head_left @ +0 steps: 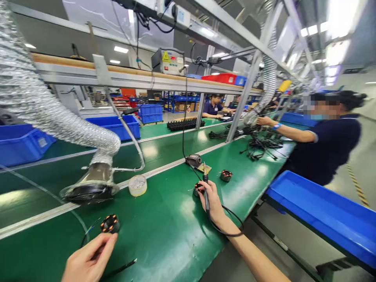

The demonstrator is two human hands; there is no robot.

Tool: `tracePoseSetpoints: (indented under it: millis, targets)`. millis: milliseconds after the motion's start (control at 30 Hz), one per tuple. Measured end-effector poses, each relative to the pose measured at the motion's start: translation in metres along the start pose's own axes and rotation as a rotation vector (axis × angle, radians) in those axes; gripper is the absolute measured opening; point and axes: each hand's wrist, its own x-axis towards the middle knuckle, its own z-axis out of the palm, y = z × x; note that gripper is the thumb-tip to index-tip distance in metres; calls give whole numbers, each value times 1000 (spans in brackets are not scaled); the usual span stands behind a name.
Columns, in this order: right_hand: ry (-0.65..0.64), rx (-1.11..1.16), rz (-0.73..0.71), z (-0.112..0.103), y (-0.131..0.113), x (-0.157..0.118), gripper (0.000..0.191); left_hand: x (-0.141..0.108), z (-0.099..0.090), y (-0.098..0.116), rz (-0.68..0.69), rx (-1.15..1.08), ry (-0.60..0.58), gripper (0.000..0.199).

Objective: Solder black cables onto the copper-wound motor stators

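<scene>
My left hand [91, 256] is low on the left, thumb and forefinger pinched at the near edge of a motor stator [109, 224] with copper windings. Thin wires and a black cable run off the stator's left side. In my right hand [216, 203] is a soldering iron [206, 190], its tip pointing up and its cord looping over the wrist. The thumb and fingertips of that hand also touch a second stator [197, 190], partly hidden behind them. A third stator [226, 175] stands a little to the right on the green bench [164, 227].
A fume hood [91, 184] on a silver duct hangs at left, beside a tape roll [137, 185]. An iron holder [194, 160] stands behind my right hand. Black cables [258, 145] lie farther right, near a co-worker [326, 137]. A blue tray [323, 203] borders the bench.
</scene>
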Motion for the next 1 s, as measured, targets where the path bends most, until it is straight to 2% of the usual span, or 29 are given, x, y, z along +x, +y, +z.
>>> tracePoseSetpoints:
  millis: [67, 167, 267, 367, 433, 533, 767, 933, 1000]
  targets:
    - [-31, 88, -3, 15, -35, -7, 42, 0, 2, 8, -51, -63, -128, 40]
    - [-146, 224, -65, 40, -87, -19, 44, 2, 3, 23, -99, -97, -242, 37]
    - [-265, 303, -128, 65, -135, -29, 49, 4, 3, 30, -93, -92, -349, 28]
    - [-348, 382, -174, 82, -173, -31, 55, 5, 2, 29, -108, -74, -381, 25]
    - [-393, 434, -208, 89, -189, -28, 58, 7, 0, 26, -135, -79, -367, 24]
    - [-434, 481, -245, 93, -198, -22, 58, 9, -2, 22, -155, -106, -360, 25]
    - [-384, 415, -285, 86, -184, -17, 59, 8, 1, 19, -159, -105, -366, 29]
    - [-431, 505, -61, 82, -182, -16, 64, 5, 8, 12, -164, -64, -304, 33]
    - [-456, 580, -23, 83, -183, -16, 64, 5, 10, 9, -177, -55, -253, 32]
